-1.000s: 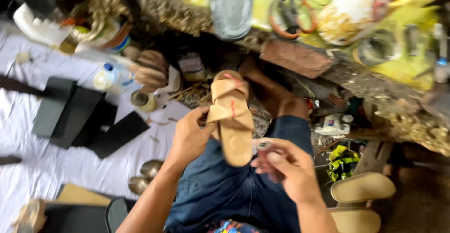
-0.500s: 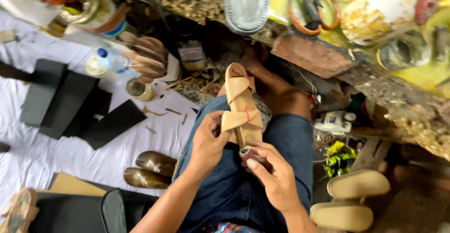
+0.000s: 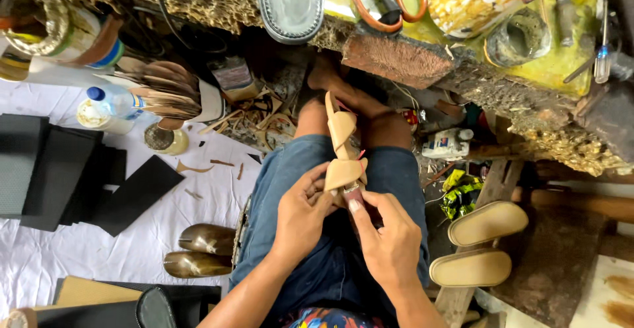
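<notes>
Tan sandal [image 3: 342, 150] over lap, white floor cloth [image 3: 59, 255], cluttered yellow workbench [image 3: 561, 70]

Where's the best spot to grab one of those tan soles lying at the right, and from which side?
Probably the upper tan sole across its narrow waist, from above: it lies flat on a wooden support, long edges exposed, ends overhanging. The lower sole sits apart.

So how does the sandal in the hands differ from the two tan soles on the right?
The sandal has straps fitted and is held edge-on over the lap by the left hand and right hand. The tan soles are bare, untouched, lying flat side by side. Both are the same tan colour.
</notes>
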